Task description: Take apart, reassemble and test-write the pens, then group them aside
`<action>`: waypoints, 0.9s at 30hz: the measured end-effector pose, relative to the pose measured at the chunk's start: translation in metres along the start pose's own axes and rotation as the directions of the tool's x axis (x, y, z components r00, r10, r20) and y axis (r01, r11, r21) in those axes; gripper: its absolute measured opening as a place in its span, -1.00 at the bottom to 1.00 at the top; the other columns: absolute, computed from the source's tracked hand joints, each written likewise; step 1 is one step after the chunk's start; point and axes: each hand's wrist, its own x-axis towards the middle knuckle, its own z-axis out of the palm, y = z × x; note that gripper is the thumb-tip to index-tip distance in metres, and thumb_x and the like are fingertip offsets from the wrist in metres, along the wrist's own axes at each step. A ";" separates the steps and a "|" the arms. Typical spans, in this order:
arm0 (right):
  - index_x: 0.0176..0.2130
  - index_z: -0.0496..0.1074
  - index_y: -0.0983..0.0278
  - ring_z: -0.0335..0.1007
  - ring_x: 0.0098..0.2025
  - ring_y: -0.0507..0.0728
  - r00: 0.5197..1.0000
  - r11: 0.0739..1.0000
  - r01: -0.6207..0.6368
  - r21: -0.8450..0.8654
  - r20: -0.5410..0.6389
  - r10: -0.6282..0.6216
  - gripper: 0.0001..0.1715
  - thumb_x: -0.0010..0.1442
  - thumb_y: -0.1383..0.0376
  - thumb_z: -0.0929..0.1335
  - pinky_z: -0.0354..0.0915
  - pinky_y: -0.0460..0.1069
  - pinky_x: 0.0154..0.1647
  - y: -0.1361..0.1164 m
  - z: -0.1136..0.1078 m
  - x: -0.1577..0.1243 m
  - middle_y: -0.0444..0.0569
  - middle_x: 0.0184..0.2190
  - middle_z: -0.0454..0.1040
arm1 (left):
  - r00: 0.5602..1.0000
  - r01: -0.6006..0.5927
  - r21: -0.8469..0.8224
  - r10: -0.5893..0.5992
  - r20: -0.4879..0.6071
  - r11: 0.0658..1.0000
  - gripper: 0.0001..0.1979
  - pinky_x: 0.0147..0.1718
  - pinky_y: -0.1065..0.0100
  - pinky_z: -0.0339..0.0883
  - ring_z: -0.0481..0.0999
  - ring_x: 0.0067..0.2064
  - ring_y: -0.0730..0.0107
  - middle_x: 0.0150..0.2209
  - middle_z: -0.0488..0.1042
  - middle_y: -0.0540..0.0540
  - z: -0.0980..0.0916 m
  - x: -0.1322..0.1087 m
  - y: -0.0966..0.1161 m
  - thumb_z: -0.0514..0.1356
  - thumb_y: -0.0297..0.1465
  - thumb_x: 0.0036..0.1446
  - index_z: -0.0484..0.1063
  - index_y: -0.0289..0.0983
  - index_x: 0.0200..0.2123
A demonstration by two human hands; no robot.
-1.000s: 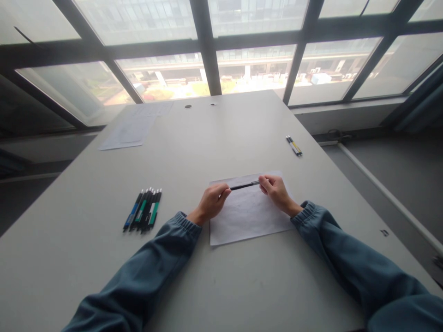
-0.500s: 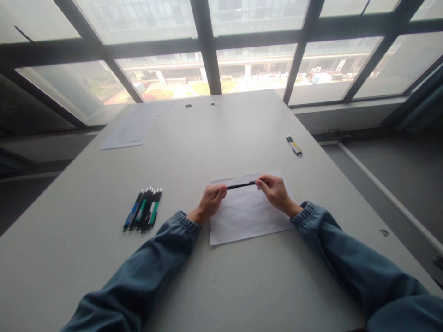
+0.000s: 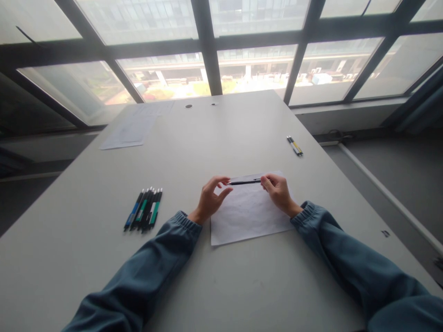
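Observation:
A black pen (image 3: 245, 182) is held level above a white sheet of paper (image 3: 249, 216). My right hand (image 3: 277, 190) pinches the pen's right end between thumb and fingers. At the pen's pointed left end, my left hand (image 3: 211, 198) has its thumb and fingers spread apart around the tip. Whether a left fingertip still brushes the tip I cannot tell. The paper lies flat under both hands, its right edge partly covered by the right hand and wrist.
Several black, green and blue pens (image 3: 143, 210) lie side by side on the white table (image 3: 194, 276) at the left. Pens with yellow and white parts (image 3: 294, 145) rest near the right edge. Papers (image 3: 128, 131) lie at the far left, before the windows.
My left hand has let its grip on the pen's left end loosen, and thumb and fingers have parted, baring the tip. The right hand keeps its hold, shifted slightly right.

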 end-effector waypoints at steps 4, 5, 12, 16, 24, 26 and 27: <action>-0.51 0.42 0.29 0.18 -0.55 0.01 1.000 1.000 0.002 0.005 0.000 -0.002 -0.48 0.27 -0.04 0.38 0.12 -0.05 -0.50 -0.001 0.000 0.000 -0.14 -0.61 0.31 | 0.999 -0.038 0.033 0.038 -0.014 0.999 -0.83 -0.22 0.33 0.41 0.53 -0.25 0.38 -0.23 0.58 -0.10 -0.001 0.000 0.003 0.29 -0.32 0.25 0.50 -0.23 -0.12; -0.51 0.42 0.29 0.18 -0.55 0.01 1.000 1.000 0.002 0.008 0.001 -0.002 -0.48 0.26 -0.04 0.38 0.12 -0.05 -0.50 -0.002 0.000 -0.001 -0.14 -0.61 0.31 | 0.999 -0.037 0.032 0.037 -0.013 0.999 -0.86 -0.23 0.33 0.41 0.53 -0.26 0.38 -0.24 0.57 -0.09 -0.001 0.001 0.004 0.28 -0.33 0.26 0.50 -0.23 -0.15; -0.50 0.43 0.29 0.18 -0.55 0.01 1.000 1.000 0.001 0.004 0.004 -0.001 -0.46 0.26 -0.08 0.37 0.12 -0.05 -0.50 -0.002 0.001 0.000 -0.14 -0.62 0.32 | 1.000 0.022 0.031 -0.022 -0.005 0.999 -0.86 -0.22 0.32 0.41 0.51 -0.28 0.37 -0.29 0.56 -0.09 -0.001 0.001 0.006 0.26 -0.29 0.27 0.51 -0.24 -0.22; -0.49 0.44 0.28 0.20 -0.54 0.02 1.000 1.000 0.010 -0.001 0.007 -0.010 -0.47 0.26 -0.08 0.37 0.15 -0.05 -0.50 0.001 0.000 0.000 -0.12 -0.60 0.34 | 0.999 0.040 0.031 -0.040 0.002 0.999 -0.81 -0.24 0.33 0.39 0.49 -0.29 0.37 -0.31 0.56 -0.08 -0.002 0.000 0.006 0.24 -0.24 0.29 0.51 -0.25 -0.25; -0.49 0.44 0.28 0.20 -0.55 0.02 1.000 1.000 0.023 0.012 0.019 -0.023 -0.49 0.27 -0.05 0.37 0.15 -0.05 -0.50 -0.001 0.001 -0.001 -0.13 -0.61 0.33 | 0.997 0.073 0.013 -0.073 0.035 0.997 -0.66 -0.26 0.34 0.35 0.47 -0.36 0.37 -0.41 0.54 -0.07 -0.003 -0.001 0.004 0.19 -0.15 0.32 0.48 -0.25 -0.40; -0.48 0.44 0.28 0.20 -0.55 0.02 0.999 1.000 0.023 0.014 0.023 -0.023 -0.49 0.27 -0.05 0.37 0.14 -0.05 -0.49 0.000 0.001 -0.001 -0.14 -0.61 0.33 | 0.996 0.076 0.001 -0.076 0.052 0.997 -0.63 -0.28 0.34 0.34 0.48 -0.38 0.38 -0.45 0.53 -0.06 -0.003 -0.001 0.004 0.17 -0.15 0.33 0.47 -0.26 -0.45; -0.48 0.43 0.28 0.20 -0.55 0.02 0.999 1.000 0.021 0.013 0.026 -0.022 -0.49 0.27 -0.05 0.37 0.14 -0.05 -0.49 0.000 0.001 -0.001 -0.14 -0.61 0.33 | 0.995 0.080 -0.004 -0.080 0.057 0.997 -0.61 -0.29 0.35 0.34 0.48 -0.39 0.39 -0.46 0.53 -0.06 -0.003 -0.001 0.004 0.16 -0.15 0.34 0.47 -0.26 -0.46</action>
